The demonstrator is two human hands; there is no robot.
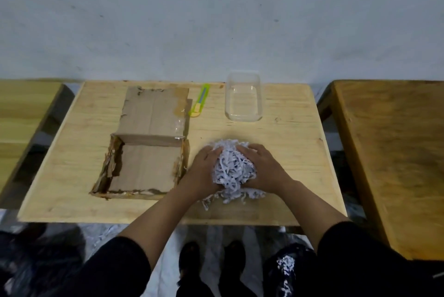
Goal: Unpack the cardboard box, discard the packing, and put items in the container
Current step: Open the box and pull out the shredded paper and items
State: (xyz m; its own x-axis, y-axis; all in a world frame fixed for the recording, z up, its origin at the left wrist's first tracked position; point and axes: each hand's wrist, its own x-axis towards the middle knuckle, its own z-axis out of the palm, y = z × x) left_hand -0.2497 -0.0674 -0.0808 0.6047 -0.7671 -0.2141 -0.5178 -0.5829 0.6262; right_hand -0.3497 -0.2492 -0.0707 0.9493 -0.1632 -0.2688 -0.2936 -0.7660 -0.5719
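An open cardboard box (144, 167) lies on the left half of the wooden table (288, 143), its lid flap folded back; its inside looks bare. To its right a heap of white shredded paper (234, 168) rests on the table. My left hand (204, 171) presses on the heap's left side and my right hand (262, 169) on its right side, both cupped around it. A clear plastic container (243, 97) stands at the back of the table with nothing visible in it. Whatever lies inside the paper heap is hidden.
A green and yellow utility knife (200, 100) lies between the box flap and the container. Other wooden tables stand at the left (21, 109) and right (394, 152). A black bag (288, 270) holding some shredded paper sits on the floor at lower right.
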